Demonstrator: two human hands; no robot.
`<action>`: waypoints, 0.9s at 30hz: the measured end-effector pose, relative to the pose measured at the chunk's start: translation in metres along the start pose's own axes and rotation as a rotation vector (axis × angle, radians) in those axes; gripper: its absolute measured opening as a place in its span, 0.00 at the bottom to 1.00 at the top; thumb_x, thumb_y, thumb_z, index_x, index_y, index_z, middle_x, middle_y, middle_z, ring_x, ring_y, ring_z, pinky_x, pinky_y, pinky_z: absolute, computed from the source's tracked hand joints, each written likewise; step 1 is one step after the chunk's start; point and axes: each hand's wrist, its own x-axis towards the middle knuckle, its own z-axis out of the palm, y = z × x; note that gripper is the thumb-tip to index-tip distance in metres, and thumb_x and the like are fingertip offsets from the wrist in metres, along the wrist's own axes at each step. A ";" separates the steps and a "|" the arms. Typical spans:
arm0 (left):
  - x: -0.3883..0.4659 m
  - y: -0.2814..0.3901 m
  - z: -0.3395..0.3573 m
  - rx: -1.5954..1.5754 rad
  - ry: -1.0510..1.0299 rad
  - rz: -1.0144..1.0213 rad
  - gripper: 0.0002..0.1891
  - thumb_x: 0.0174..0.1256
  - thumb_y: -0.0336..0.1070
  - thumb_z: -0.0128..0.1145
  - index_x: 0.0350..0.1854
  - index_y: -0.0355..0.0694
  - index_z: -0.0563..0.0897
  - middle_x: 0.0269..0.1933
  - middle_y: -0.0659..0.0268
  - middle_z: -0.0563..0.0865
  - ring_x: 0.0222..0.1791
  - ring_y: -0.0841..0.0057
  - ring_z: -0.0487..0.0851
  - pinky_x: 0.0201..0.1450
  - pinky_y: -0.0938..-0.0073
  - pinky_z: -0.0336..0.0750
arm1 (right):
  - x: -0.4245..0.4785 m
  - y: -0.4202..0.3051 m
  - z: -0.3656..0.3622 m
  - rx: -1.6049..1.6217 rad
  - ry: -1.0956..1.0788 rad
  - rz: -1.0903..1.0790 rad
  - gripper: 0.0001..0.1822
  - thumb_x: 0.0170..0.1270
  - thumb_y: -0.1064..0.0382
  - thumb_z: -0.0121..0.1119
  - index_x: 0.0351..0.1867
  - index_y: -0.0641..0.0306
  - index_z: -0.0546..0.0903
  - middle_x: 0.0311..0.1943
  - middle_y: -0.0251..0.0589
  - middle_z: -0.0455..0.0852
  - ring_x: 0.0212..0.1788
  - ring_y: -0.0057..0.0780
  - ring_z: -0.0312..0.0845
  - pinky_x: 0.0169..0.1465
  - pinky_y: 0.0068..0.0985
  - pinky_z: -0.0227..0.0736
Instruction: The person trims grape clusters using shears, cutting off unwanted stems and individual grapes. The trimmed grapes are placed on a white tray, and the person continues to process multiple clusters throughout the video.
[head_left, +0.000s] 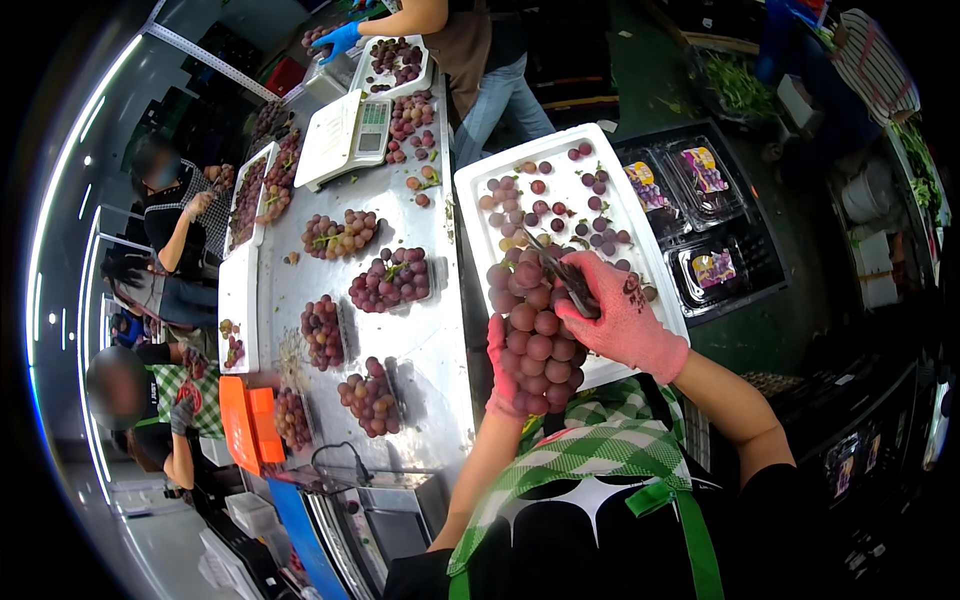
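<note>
A large bunch of pinkish-red grapes (538, 337) rests against my left hand (501, 367), which wears a pink glove and supports it from the left side. My right hand (626, 319), gloved in the same pink, grips dark-handled snips (566, 277). Their blades point up and left at the top of the bunch; whether they are apart is hard to make out. Beneath both hands lies a white foam tray (480, 176) scattered with loose grapes (559, 210) and small stem pieces. The bunch covers the tray's near left part.
Left of me, a metal table (412, 337) carries grape bunches, some in clear plastic boxes (390, 281), and a white scale (334, 142). On the right, packed clamshells (709, 266) sit in a black crate (769, 255). Co-workers stand across the table and at its far end, one wearing a blue glove (341, 39).
</note>
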 end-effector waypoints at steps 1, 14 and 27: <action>-0.004 0.001 -0.001 0.013 0.037 0.025 0.32 0.63 0.66 0.30 0.66 0.54 0.60 0.62 0.71 0.69 0.58 0.71 0.69 0.55 0.70 0.67 | 0.000 0.000 0.001 0.011 -0.003 0.001 0.18 0.54 0.70 0.58 0.46 0.64 0.70 0.31 0.39 0.78 0.32 0.24 0.73 0.36 0.22 0.71; -0.006 0.003 0.007 -0.046 -0.024 0.097 0.33 0.66 0.63 0.25 0.69 0.50 0.56 0.67 0.65 0.64 0.66 0.64 0.62 0.68 0.60 0.54 | 0.010 0.013 0.011 0.112 -0.144 0.168 0.16 0.57 0.70 0.55 0.47 0.65 0.67 0.36 0.37 0.75 0.37 0.20 0.71 0.41 0.21 0.70; 0.003 -0.004 0.030 -0.007 0.221 0.189 0.37 0.61 0.68 0.30 0.67 0.49 0.59 0.61 0.67 0.70 0.60 0.65 0.67 0.63 0.63 0.61 | 0.018 0.014 -0.001 0.453 -0.229 0.405 0.13 0.58 0.67 0.53 0.45 0.61 0.70 0.33 0.31 0.76 0.31 0.17 0.70 0.32 0.19 0.68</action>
